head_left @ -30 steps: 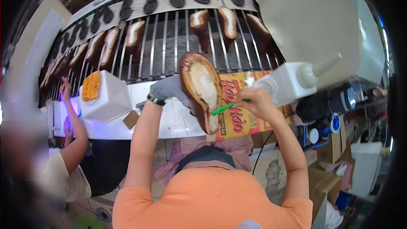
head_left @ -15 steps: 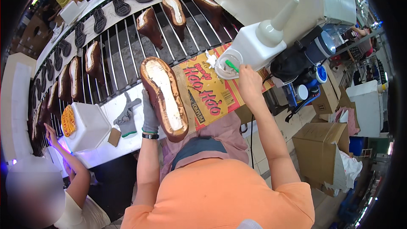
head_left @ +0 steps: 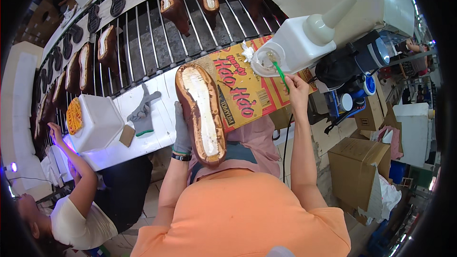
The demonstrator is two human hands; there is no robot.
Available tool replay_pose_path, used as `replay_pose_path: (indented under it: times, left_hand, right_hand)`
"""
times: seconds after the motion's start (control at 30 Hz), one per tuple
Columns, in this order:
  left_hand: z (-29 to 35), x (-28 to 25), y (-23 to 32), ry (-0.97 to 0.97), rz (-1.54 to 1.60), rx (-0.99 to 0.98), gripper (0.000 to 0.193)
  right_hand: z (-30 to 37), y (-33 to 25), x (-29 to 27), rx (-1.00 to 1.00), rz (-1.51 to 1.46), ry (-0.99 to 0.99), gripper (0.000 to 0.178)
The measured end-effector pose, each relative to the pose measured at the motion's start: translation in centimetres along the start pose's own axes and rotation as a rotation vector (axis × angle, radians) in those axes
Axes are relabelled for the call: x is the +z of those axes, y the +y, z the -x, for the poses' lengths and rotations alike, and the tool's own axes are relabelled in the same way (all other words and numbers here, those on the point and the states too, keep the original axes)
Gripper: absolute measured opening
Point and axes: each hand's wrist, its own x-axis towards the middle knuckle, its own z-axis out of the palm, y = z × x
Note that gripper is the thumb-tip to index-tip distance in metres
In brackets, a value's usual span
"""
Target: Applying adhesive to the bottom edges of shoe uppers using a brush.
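Observation:
My left hand [head_left: 182, 131], in a grey glove, is closed round the side of a brown shoe upper [head_left: 220, 119]. The upper's underside faces up, with a long white strip down its middle and a brown margin around it. Between the fingers of my bare right hand [head_left: 297, 90] is a thin green-handled brush [head_left: 281, 74]. The brush's far end dips into the round open cup [head_left: 260, 70] of a white plastic bottle [head_left: 300, 40] with a tapered spout. What the cup holds is hard to make out.
A printed cardboard sheet [head_left: 247, 96] lies under the bottle. Beyond it runs a metal roller rack [head_left: 147, 43] bearing several brown uppers, with black soles [head_left: 117, 2] behind. A grey glove [head_left: 143, 114] and white container [head_left: 97, 121] lie left, near another person [head_left: 78, 216]. Cardboard boxes [head_left: 357, 162] stand right.
My right hand has drawn back from the cup, so more of the green handle shows. The view has shifted slightly. My left hand still holds the shoe upper.

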Motion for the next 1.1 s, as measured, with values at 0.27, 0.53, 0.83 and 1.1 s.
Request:
replay_pose_path:
  times: [0.27,0.53,0.83,1.1]
  left_hand:
    - [-1.2,3.9,1.0,0.084,-0.138,0.03,0.067]
    - [-2.3,8.9,3.9,-0.011,-0.247,0.139,0.061]
    - [-2.2,9.0,4.4,0.042,-0.594,0.278,0.057]
    - [-0.3,11.0,4.0,-0.013,-0.761,0.353,0.055]
  right_hand:
    - [0.5,-5.6,1.4,0.058,-0.279,-0.149,0.016]
    - [5.4,-14.9,0.7,-0.361,-0.047,-0.577,0.013]
    - [6.9,-15.8,1.7,-0.588,0.107,-0.585,0.014]
    - [5.1,-16.3,3.5,-0.741,0.112,-0.438,0.011]
